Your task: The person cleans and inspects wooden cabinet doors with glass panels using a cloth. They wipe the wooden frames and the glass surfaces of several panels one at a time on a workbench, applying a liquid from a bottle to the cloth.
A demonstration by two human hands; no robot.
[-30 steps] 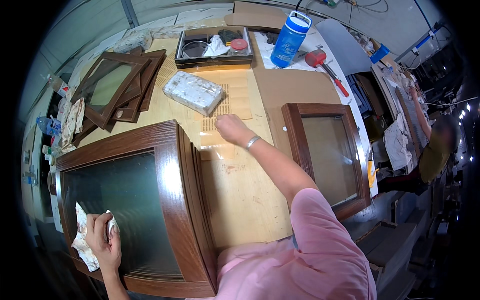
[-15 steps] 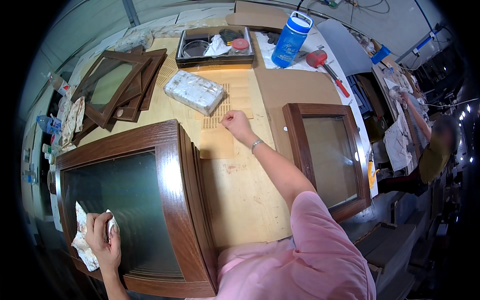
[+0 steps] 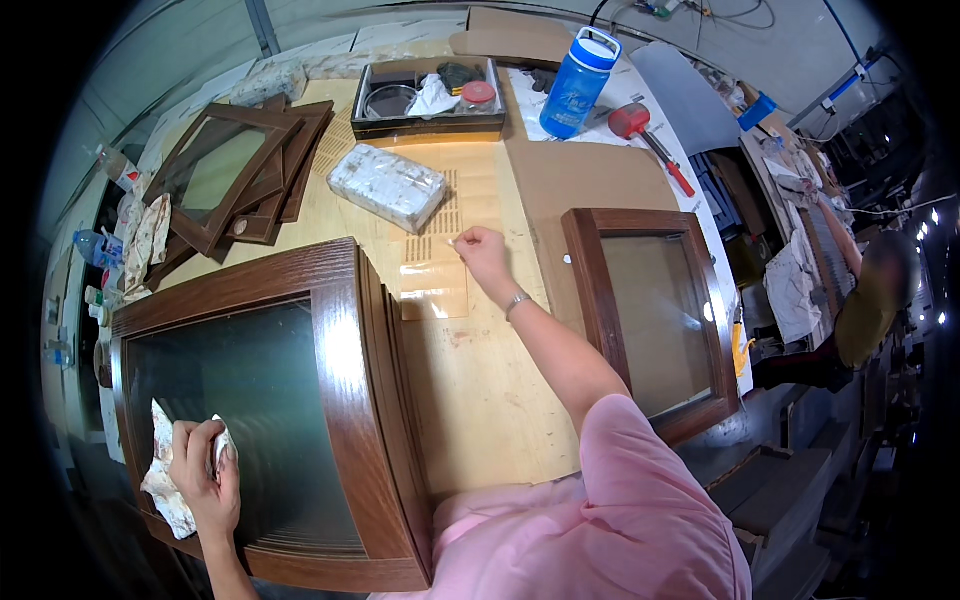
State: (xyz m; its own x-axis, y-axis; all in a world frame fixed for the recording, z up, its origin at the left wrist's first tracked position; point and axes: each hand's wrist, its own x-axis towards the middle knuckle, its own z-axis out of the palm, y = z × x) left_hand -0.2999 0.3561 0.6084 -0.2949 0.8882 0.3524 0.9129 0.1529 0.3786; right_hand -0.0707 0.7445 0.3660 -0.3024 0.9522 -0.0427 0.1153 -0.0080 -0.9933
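Note:
My left hand point(image 3: 207, 485) is closed on a crumpled white rag point(image 3: 165, 485) with brown stains, which lies against the dark glass point(image 3: 270, 400) of a brown wood-framed panel. That panel tops a stack of framed panels point(image 3: 345, 410) at the near left. Over the table, my right hand point(image 3: 487, 265) pinches a small white piece point(image 3: 454, 242) between thumb and finger. Beneath it lies an orange-yellow sheet point(image 3: 435, 280) with rows of small dark marks. Another brown framed glass panel point(image 3: 655, 320) rests on cardboard to the right.
A plastic-wrapped white block point(image 3: 388, 187) lies beyond my right hand. Farther back are an open box point(image 3: 430, 125) of small items, a blue bottle point(image 3: 577, 90) and a red-headed mallet point(image 3: 630, 122). Loose brown frames point(image 3: 215, 180) overlap at the far left. Another person point(image 3: 870, 310) stands at right.
My right hand has shifted slightly right and towards me, and a small white piece now shows at its fingertips. The left hand and rag have barely moved.

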